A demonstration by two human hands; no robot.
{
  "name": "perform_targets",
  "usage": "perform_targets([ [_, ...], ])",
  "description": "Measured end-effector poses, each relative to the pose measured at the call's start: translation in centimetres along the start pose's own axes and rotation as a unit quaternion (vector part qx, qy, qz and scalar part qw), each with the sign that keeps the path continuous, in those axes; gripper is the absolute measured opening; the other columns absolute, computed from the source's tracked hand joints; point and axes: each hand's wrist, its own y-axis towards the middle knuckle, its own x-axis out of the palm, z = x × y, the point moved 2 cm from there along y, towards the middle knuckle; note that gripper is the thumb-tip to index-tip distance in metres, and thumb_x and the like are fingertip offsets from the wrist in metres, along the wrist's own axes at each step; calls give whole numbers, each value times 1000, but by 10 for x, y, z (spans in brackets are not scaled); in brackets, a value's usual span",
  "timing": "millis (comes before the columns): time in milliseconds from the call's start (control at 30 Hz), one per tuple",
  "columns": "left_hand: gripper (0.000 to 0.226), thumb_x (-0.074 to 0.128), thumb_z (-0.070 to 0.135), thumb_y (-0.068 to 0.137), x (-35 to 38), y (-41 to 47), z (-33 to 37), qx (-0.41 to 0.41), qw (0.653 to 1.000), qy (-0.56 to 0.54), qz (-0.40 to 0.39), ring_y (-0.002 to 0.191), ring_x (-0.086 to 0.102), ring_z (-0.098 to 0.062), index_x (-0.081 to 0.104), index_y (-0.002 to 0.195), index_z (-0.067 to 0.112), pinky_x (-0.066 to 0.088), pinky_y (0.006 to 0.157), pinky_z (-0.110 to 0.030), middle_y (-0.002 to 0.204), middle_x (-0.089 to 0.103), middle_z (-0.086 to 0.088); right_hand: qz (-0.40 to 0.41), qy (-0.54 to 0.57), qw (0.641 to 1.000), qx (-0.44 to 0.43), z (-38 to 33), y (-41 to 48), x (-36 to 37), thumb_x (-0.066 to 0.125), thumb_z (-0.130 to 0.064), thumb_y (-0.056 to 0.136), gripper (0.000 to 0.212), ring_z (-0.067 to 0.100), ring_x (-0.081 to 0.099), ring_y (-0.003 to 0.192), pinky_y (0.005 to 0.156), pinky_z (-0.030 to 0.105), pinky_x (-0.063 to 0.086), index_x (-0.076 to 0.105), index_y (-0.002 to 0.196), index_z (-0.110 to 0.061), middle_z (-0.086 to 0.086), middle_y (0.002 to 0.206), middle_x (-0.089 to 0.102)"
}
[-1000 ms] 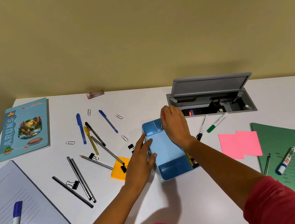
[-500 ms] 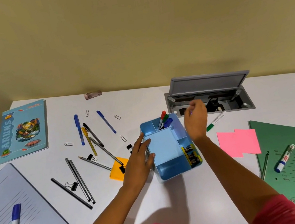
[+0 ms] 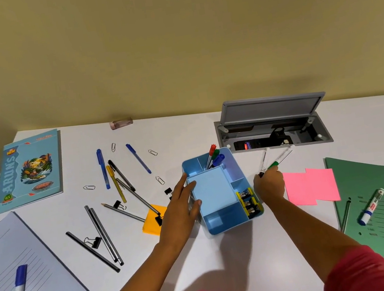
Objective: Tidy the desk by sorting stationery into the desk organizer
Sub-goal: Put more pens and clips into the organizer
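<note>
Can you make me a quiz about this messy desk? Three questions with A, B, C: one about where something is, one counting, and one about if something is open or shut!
1. Where are the yellow binder clips?
A) on the picture book
B) in the blue organizer
C) on the green folder

2. How many markers stand in the organizer?
A) one
B) three
C) six

3. The lid of the grey desk box is:
A) propped open
B) shut flat
C) lying loose on the desk

Answers:
1 B: the clips sit in a compartment on the organizer's right side.
2 B: a red, a green and a blue cap stick up from a back compartment.
3 A: the lid stands raised at the back, and the inside of the box shows.
</note>
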Motion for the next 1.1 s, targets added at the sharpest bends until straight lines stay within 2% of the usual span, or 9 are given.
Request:
perform_targets([
  [167, 48, 53, 32, 94, 0, 0, 0, -3, 1000, 2, 0, 133, 40, -11, 38, 140, 28, 43, 98, -22, 156, 11, 18, -19, 3, 999, 26, 4, 2, -7, 65, -21, 86, 41, 31, 61, 96, 76, 34, 51, 47, 114, 2, 18, 106, 60],
  [300, 49, 53, 32, 94, 1, 1, 0, -10, 1000, 1, -3, 134, 39, -12, 37, 140, 28, 44, 100, -27, 156, 11, 17, 44, 64, 997, 20, -1, 2, -19, 65, -18, 86, 36, 33, 63, 92, 79, 38, 53, 52, 111, 4, 21, 103, 63],
  [433, 49, 54, 31, 94, 2, 1, 0, -12, 1000, -5, -2, 135, 39, -13, 38, 140, 28, 45, 101, -29, 156, 11, 17, 131, 175, 975, -41, -16, -7, -46, 62, -13, 89, 23, 29, 63, 89, 75, 31, 49, 56, 106, 1, 18, 101, 63],
  [500, 49, 53, 31, 94, 3, 1, -1, -14, 1000, -7, -4, 135, 39, -13, 38, 140, 28, 46, 101, -30, 156, 11, 17, 161, 236, 956, -73, -25, -18, -57, 60, -17, 91, 19, 25, 63, 85, 76, 31, 53, 55, 105, -4, 14, 99, 63],
  [567, 49, 53, 31, 94, 2, 1, -1, -11, 1000, -10, -4, 135, 38, -13, 38, 140, 27, 46, 101, -29, 156, 11, 17, 192, 288, 927, -141, -36, -33, -68, 57, -21, 93, 18, 23, 63, 80, 71, 35, 57, 55, 104, -8, 11, 96, 63],
  [667, 48, 53, 30, 94, 2, 1, -1, -4, 1000, -14, -3, 134, 38, -12, 38, 140, 27, 45, 101, -27, 156, 11, 19, 217, 325, 880, -270, -56, -60, -86, 55, -21, 94, 17, 14, 57, 74, 63, 21, 49, 57, 102, -7, 7, 90, 59],
  [767, 48, 53, 31, 94, 1, 1, -1, 1, 1000, -14, -2, 134, 39, -10, 38, 139, 27, 42, 100, -23, 154, 10, 22, 194, 310, 857, -363, -76, -83, -95, 54, -12, 95, 12, 3, 51, 76, 65, 10, 40, 59, 99, -2, 5, 89, 56],
  [900, 48, 53, 31, 94, 0, 1, -1, 4, 1000, -11, -5, 133, 38, -9, 38, 140, 27, 38, 99, -18, 153, 9, 24, 123, 244, 838, -472, -93, -98, -85, 57, -3, 91, 8, -2, 48, 79, 70, 7, 40, 60, 96, 3, 8, 89, 56],
  [1100, 48, 54, 29, 94, -2, 0, 3, -1, 1000, -8, 1, 133, 40, -10, 39, 139, 27, 38, 99, -18, 156, 12, 18, 36, 129, 895, -426, -106, -94, -53, 56, -19, 93, 17, 5, 50, 81, 65, 0, 36, 60, 103, -6, 6, 100, 57],
])
